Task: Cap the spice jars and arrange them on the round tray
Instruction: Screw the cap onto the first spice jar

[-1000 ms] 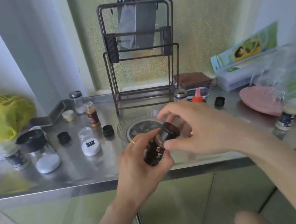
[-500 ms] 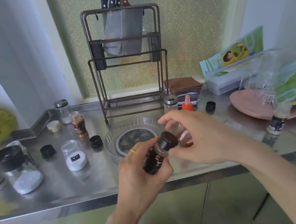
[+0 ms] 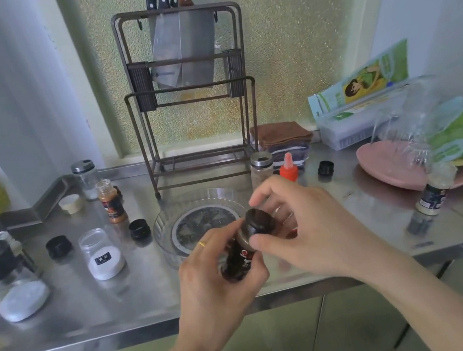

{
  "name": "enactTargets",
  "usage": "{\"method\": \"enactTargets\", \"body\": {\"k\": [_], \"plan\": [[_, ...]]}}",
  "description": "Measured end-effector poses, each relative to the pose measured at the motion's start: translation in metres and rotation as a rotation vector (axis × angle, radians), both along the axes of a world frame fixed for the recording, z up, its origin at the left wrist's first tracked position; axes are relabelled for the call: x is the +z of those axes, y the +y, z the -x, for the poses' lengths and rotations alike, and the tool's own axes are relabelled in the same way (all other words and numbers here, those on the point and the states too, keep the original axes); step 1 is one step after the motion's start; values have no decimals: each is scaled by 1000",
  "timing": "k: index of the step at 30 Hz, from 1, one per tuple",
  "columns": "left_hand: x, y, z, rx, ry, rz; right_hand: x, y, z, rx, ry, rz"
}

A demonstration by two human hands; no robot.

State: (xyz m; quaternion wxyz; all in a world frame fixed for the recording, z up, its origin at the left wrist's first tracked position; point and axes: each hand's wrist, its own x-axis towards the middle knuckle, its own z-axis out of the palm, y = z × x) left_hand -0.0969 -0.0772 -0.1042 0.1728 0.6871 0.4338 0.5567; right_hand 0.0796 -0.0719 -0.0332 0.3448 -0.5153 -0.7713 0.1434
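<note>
Dark jar point(image 3: 237, 260), red-and-white label, black cap point(image 3: 258, 221). Clear round tray point(image 3: 162, 232), grey speckled centre. At 10 o'clock: orange-brown jar point(image 3: 112, 205). At 3 o'clock: pink plate point(image 3: 386, 166).

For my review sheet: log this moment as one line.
left hand: holds dark jar | right hand: pinches black cap | round tray: no jars

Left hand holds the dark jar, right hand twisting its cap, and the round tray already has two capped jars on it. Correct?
Not quite. In the head view the round tray holds no jars. The rest stands: left hand grips the dark jar, right hand on its cap.
</note>
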Motion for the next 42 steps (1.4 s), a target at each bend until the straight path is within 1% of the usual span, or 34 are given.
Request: {"method": "enactTargets", "body": {"k": [2,4,9,11,16,21,26,32,37,39,42], "plan": [[0,3,-3,-3,-32,9,-1,-1,-1,-31,23,-40],[0,4,-8,-19,-50,17,-3,-2,-3,-10,59,-27],[1,1,-21,-67,-45,17,-11,-11,-15,-35,336,8],[0,-4,-30,-84,-54,33,-20,-16,-20,-76,414,6],[-13,-9,-59,-82,-67,99,-44,-30,-36,-190,500,7],[-23,2,-96,-78,-73,170,-64,-30,-53,-295,496,160],[-29,12,-117,-90,62,131,-75,-1,-79,-457,466,87],[-45,26,-108,-1,164,103,-97,40,-86,-568,370,64],[-55,36,-105,2,271,104,-107,49,-84,-572,346,40],[-59,38,-106,-9,282,114,-109,47,-85,-547,336,71],[-64,41,-106,-16,278,130,-110,40,-94,-511,396,152]]}}
